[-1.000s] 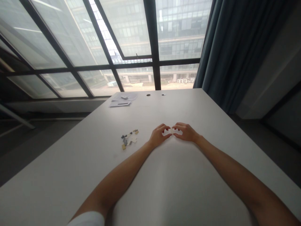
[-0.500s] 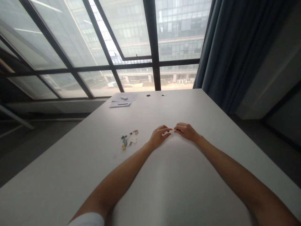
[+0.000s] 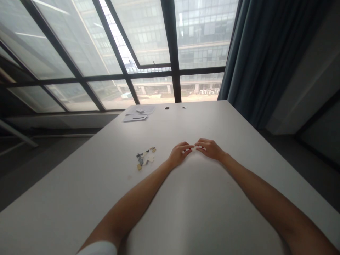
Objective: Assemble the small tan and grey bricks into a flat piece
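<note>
My left hand [image 3: 180, 151] and my right hand [image 3: 208, 148] meet over the white table, fingertips nearly touching. Between them is a small whitish piece [image 3: 194, 148], pinched from both sides; it looks like a building brick, but it is too small to make out in detail. The thumb and fingers of each hand are closed on it. To the left of my left hand lies a loose pile of small building bricks [image 3: 141, 161] in grey, tan and white, apart from both hands.
Papers [image 3: 136, 117] with a small pale object [image 3: 140, 111] on top lie at the table's far left. Two cable holes, one of them a dark round opening [image 3: 167, 108], are near the back edge. Windows [image 3: 148, 35] and a blue curtain [image 3: 247, 63] stand behind the table [image 3: 170, 205].
My right hand has shifted slightly left, bringing its fingertips closer to my left hand around the whitish piece. The brick pile lies as before.
</note>
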Demonstrator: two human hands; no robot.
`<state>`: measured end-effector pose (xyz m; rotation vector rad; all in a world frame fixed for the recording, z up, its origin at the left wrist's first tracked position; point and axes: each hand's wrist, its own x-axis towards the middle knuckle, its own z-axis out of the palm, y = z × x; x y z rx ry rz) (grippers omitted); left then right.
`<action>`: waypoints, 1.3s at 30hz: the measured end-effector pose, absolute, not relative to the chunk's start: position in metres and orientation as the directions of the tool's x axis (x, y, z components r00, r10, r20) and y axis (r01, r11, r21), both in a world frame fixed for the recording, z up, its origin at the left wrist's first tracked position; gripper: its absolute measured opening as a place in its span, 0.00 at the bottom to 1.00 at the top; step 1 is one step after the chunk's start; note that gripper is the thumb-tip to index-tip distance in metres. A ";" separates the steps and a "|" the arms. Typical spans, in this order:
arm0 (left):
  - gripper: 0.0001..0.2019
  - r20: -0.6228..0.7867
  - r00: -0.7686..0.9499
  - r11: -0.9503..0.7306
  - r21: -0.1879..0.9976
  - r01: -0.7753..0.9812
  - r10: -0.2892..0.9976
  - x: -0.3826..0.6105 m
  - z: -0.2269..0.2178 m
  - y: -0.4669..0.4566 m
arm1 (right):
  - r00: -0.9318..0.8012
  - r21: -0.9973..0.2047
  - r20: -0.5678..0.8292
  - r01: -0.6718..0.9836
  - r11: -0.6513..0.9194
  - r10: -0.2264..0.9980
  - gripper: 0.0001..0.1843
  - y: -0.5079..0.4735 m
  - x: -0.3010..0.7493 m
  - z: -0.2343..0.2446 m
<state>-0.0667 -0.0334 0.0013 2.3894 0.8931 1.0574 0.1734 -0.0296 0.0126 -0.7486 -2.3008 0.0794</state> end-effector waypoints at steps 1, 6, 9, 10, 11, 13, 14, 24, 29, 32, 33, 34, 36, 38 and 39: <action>0.14 0.518 0.516 -0.727 0.556 0.404 0.683 -0.066 0.002 -0.034 | -0.583 -0.263 0.607 0.495 0.828 0.540 0.08 -0.030 0.174 0.013; 0.12 0.523 0.478 -0.708 0.532 0.464 0.706 -0.065 0.006 -0.038 | -0.569 -0.256 0.591 0.541 0.801 0.572 0.08 -0.029 0.176 0.013; 0.12 0.529 0.454 -0.697 0.530 0.483 0.717 -0.064 0.008 -0.039 | -0.554 -0.247 0.596 0.562 0.790 0.581 0.07 -0.029 0.175 0.012; 0.12 0.528 0.453 -0.695 0.529 0.487 0.718 -0.064 0.008 -0.039 | -0.552 -0.245 0.598 0.564 0.789 0.581 0.07 -0.029 0.175 0.012; 0.12 0.528 0.452 -0.695 0.526 0.490 0.719 -0.064 0.007 -0.039 | -0.551 -0.243 0.600 0.565 0.788 0.580 0.07 -0.030 0.175 0.012; 0.12 0.534 0.448 -0.696 0.520 0.495 0.717 -0.064 0.007 -0.038 | -0.553 -0.240 0.602 0.564 0.791 0.576 0.08 -0.030 0.174 0.013; 0.12 0.539 0.443 -0.697 0.517 0.497 0.716 -0.064 0.006 -0.038 | -0.557 -0.239 0.601 0.559 0.794 0.573 0.08 -0.031 0.174 0.013; 0.10 0.541 0.436 -0.694 0.533 0.484 0.720 -0.064 0.006 -0.038 | -0.585 -0.264 0.587 0.515 0.815 0.559 0.07 -0.032 0.174 0.014; 0.14 0.540 0.412 -0.678 0.553 0.484 0.734 -0.064 0.004 -0.037 | -0.537 -0.279 0.607 0.546 0.790 0.586 0.06 -0.031 0.171 0.012; 0.21 0.537 0.377 -0.655 0.577 0.489 0.755 -0.065 0.001 -0.036 | -0.332 -0.342 0.661 0.665 0.664 0.673 0.08 -0.026 0.176 0.011; 0.21 0.535 0.372 -0.650 0.580 0.490 0.758 -0.065 0.000 -0.035 | -0.241 -0.370 0.675 0.707 0.602 0.698 0.09 -0.023 0.179 0.011; 0.20 0.535 0.371 -0.649 0.581 0.492 0.760 -0.065 -0.001 -0.034 | -0.155 -0.395 0.683 0.743 0.540 0.714 0.10 -0.021 0.183 0.012; 0.19 0.537 0.371 -0.651 0.575 0.496 0.758 -0.065 -0.002 -0.033 | -0.016 -0.432 0.686 0.796 0.425 0.727 0.12 -0.015 0.194 0.012; 0.18 0.538 0.372 -0.652 0.569 0.502 0.756 -0.065 -0.002 -0.032 | 0.071 -0.449 0.675 0.829 0.333 0.734 0.14 -0.012 0.206 0.014; 0.18 0.538 0.372 -0.651 0.567 0.505 0.757 -0.065 -0.003 -0.032 | 0.097 -0.451 0.667 0.842 0.297 0.739 0.14 -0.011 0.211 0.014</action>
